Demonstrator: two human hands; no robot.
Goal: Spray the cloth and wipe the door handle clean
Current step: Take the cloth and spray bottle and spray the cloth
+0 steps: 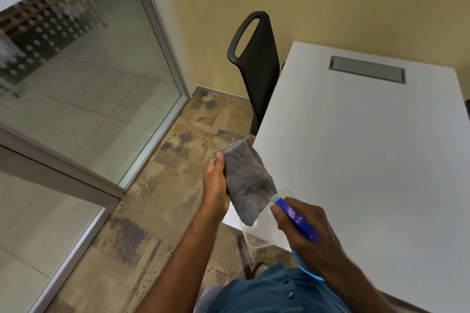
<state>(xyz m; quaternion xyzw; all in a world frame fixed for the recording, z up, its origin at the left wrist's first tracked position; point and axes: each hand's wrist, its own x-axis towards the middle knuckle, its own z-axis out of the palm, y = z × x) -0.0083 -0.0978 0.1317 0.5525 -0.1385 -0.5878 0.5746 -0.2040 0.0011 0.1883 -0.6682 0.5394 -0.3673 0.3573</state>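
Note:
My left hand [216,183] holds a folded grey cloth [248,180] upright, thumb along its left edge, the fingers hidden behind it. A darker damp patch shows low on the cloth. My right hand [302,226] grips a spray bottle with a blue trigger head [296,217], the nozzle pointing at the cloth from close by, a finger on the trigger. The bottle's body is mostly hidden under my hand. No door handle is in view.
A white desk [368,160] with a grey cable hatch [367,68] fills the right side. A black chair [256,66] stands behind it by the yellow wall. A glass partition with aluminium frame [162,40] runs along the left. Patterned carpet [157,185] lies below.

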